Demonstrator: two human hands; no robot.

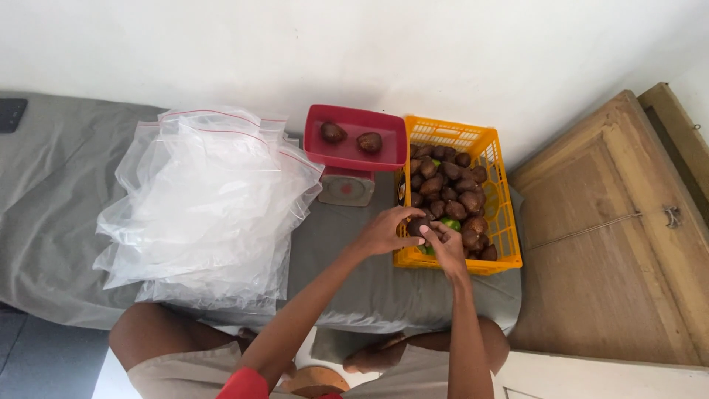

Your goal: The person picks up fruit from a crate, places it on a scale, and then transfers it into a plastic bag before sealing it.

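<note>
Both hands meet over the near left corner of the yellow crate [502,222], which sits on a grey-covered bed [59,192] and is heaped with dark brown, scaly fruits [447,185]. The left hand [385,233] curls its fingers around one brown fruit [418,225] at the crate's near rim, and the right hand [445,242] pinches the same fruit from the other side, so both hands are closed on it. Something green [450,223] shows among the fruits just beside the held one.

Directly left of the crate stands a small scale [346,186] with a red tray [384,151] on top; two more brown fruits [332,132] lie in that tray, apart from each other. Further left of the crate, beyond the scale, a loose heap of clear zip bags [207,199] with red seal strips lies on the bed. To the right of the crate, a wooden panel [613,244] lies flat.
</note>
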